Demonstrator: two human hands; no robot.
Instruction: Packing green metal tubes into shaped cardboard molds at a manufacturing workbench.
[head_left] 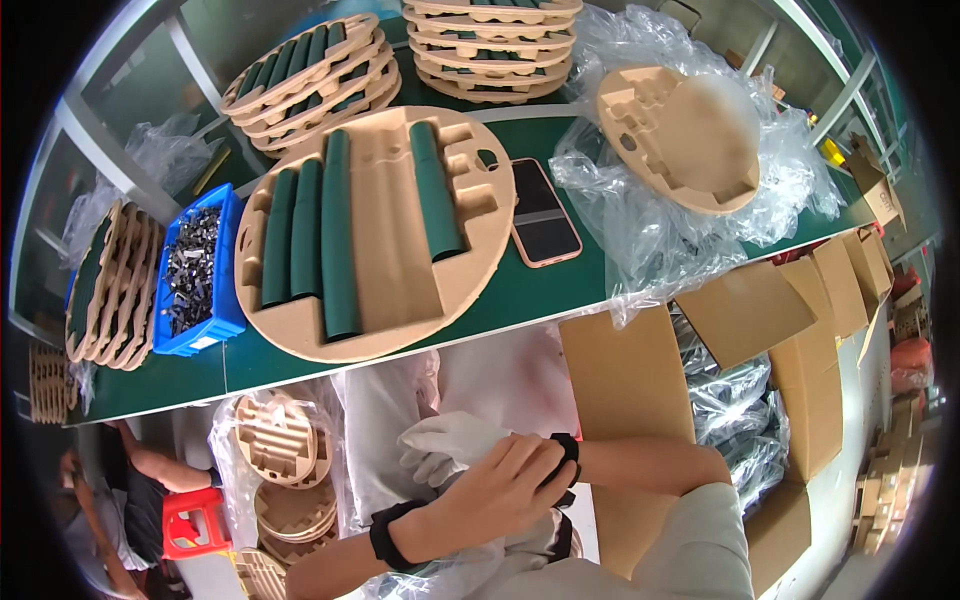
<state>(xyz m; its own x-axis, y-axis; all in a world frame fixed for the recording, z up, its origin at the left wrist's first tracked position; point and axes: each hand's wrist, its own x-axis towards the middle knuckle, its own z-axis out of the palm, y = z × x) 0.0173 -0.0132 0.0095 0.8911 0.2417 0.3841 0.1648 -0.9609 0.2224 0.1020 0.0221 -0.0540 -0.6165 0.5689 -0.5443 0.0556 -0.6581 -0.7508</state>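
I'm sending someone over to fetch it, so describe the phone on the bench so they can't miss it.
Start at the green workbench and find the big round cardboard tray holding dark green rolls. The phone lies flat just right of that tray, before the crumpled clear plastic. It is the only thin dark rectangle with a pinkish rim.

Dark phone screen point(545, 212), cardboard boxes point(800, 330) rt.

Pulp tray point(385, 270), phone point(545, 212) crowd table point(520, 295) front.
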